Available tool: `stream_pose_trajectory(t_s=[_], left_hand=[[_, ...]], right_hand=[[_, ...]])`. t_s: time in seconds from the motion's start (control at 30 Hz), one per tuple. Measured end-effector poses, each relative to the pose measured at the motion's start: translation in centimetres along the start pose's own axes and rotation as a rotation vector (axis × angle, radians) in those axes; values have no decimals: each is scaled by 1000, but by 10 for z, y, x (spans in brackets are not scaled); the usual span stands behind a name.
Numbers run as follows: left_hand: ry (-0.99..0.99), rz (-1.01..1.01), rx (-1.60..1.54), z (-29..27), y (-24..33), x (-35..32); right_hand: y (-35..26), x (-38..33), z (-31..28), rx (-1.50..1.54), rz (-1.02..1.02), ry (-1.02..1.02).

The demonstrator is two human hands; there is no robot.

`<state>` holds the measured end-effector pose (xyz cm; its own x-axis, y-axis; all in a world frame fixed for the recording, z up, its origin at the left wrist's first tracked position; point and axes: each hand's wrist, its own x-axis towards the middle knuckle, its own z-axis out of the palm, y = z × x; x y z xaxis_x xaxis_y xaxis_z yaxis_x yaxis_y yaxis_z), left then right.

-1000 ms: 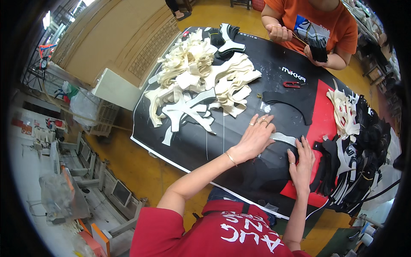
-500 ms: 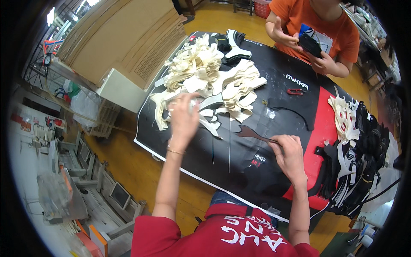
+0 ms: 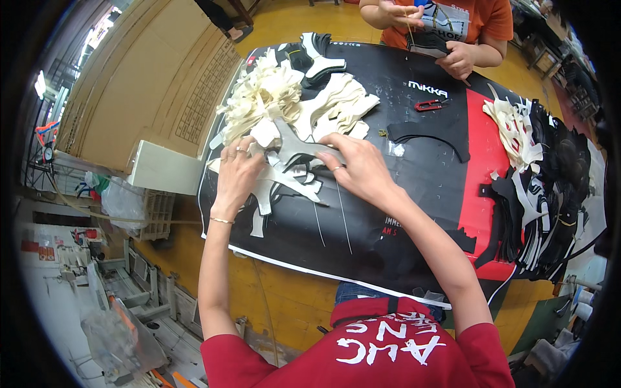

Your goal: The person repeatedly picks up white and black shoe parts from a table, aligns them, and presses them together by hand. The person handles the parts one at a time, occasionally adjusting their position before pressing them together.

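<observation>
Thumb and fingers of my right hand (image 3: 362,167) pinch one arm of a grey Y-shaped cut piece (image 3: 292,146), which lies over the pile. Just left of it, my left hand (image 3: 239,169) is closed with bent fingers among pale cut pieces; what its fingertips grip is hidden. White-grey branched pieces (image 3: 291,183) lie loosely below the two hands. Behind them rise a crumpled heap of cream fabric strips (image 3: 265,94) and a stack of cream curved pieces (image 3: 339,107). Two thin threads hang down over the black table cover near my right wrist.
Black curved pieces (image 3: 430,136) and red thread snips (image 3: 431,105) lie to the right. Piles of black and white cut pieces (image 3: 550,187) cover the right end of the table (image 3: 414,213). Across it, a person in orange (image 3: 482,32) holds dark pieces. A large cardboard box (image 3: 155,77) stands left.
My right hand has moved up and left from the near table to the pile; the piece it held showed a dark face earlier. My left hand has lowered leftward onto the pale pieces.
</observation>
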<state>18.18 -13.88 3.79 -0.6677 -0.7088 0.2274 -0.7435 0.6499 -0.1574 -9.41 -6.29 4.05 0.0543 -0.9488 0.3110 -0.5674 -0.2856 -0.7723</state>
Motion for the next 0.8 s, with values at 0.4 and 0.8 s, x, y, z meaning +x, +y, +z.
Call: stream_pose_trajectory(t_s=[0.4,0.8], left_hand=[[180,-283,-223,-175,61,-69],[43,-8,-991,-112,197,58]], right_hand=[[-41,4,42,-296,-248,59],[-27,-123,-112,430,354,-109]])
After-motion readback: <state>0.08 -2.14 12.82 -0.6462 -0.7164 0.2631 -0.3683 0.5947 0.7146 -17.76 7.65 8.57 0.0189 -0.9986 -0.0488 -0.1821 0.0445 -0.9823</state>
